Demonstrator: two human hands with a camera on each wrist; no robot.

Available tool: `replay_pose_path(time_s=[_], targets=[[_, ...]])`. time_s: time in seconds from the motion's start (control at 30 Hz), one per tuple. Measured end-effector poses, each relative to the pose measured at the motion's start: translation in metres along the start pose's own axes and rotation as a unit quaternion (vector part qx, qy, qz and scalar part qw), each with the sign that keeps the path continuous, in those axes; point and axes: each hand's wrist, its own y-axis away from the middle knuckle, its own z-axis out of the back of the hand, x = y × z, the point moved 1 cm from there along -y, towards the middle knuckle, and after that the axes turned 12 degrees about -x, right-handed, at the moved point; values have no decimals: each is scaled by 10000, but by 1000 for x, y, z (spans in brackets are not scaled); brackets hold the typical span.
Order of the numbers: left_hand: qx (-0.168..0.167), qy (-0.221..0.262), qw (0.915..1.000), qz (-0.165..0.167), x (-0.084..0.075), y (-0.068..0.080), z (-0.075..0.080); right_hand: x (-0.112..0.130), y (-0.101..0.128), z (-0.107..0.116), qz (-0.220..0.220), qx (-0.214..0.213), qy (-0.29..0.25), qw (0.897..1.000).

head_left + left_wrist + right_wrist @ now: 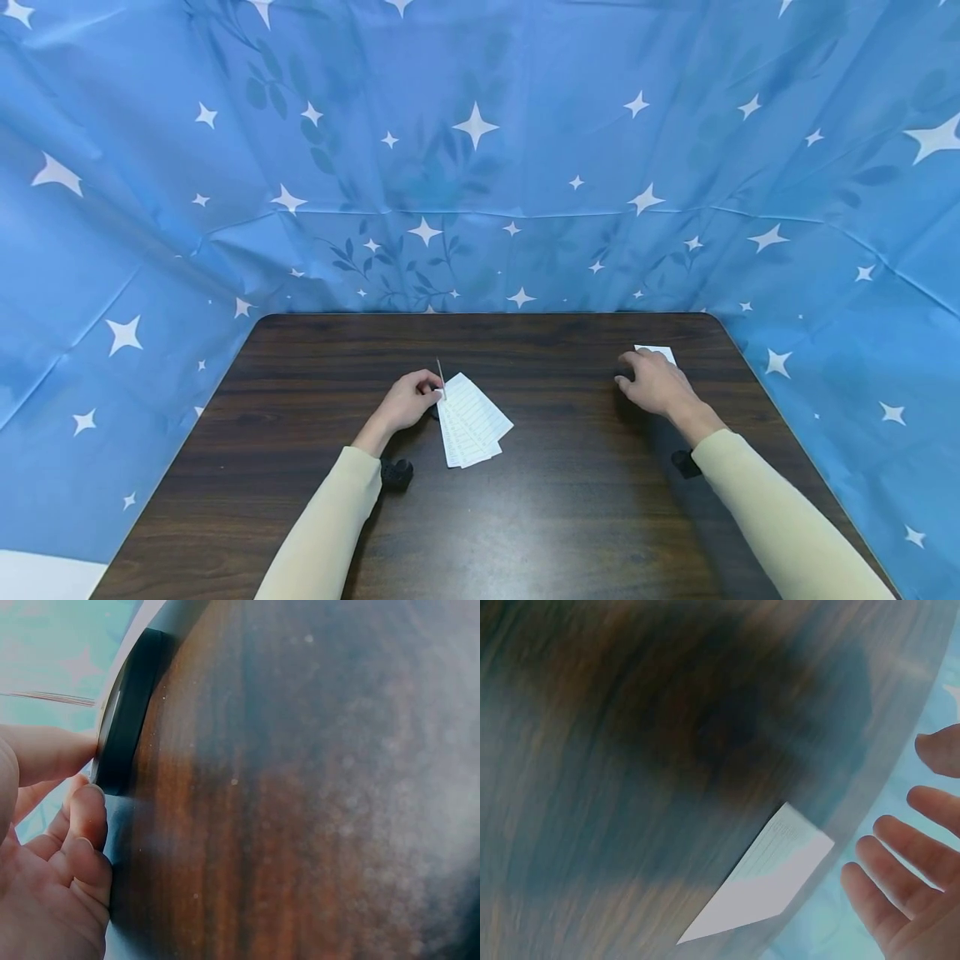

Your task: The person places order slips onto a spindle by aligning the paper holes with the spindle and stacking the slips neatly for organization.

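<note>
My left hand (405, 404) pinches the top corner of several fanned white cards (471, 421) left of the table's middle. Faint printed lines cover the cards, and a thin brown strand (441, 379) stands up at their corner. In the left wrist view, thumb and fingers (88, 814) meet at a thin pale edge with a dark strip (129, 712) beside it; what the strip is cannot be told. At the far right, my right hand (654, 385) hovers by another white card (660, 352), partly hidden there. The right wrist view shows that card (761, 874) lying apart from the loosely spread fingers (896, 859).
The dark wood-grain table (555, 500) has rounded far corners. A blue curtain with white stars (480, 167) hangs behind it and along both sides. Each wrist wears a black camera mount, the left one (396, 475) close to the tabletop.
</note>
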Motion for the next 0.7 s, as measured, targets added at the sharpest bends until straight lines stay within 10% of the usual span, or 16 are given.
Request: replay_pose_path(time_s=[0.7], targets=[[57, -7, 10000, 25, 4, -2, -1, -50, 7, 3, -683, 304, -114, 9971]])
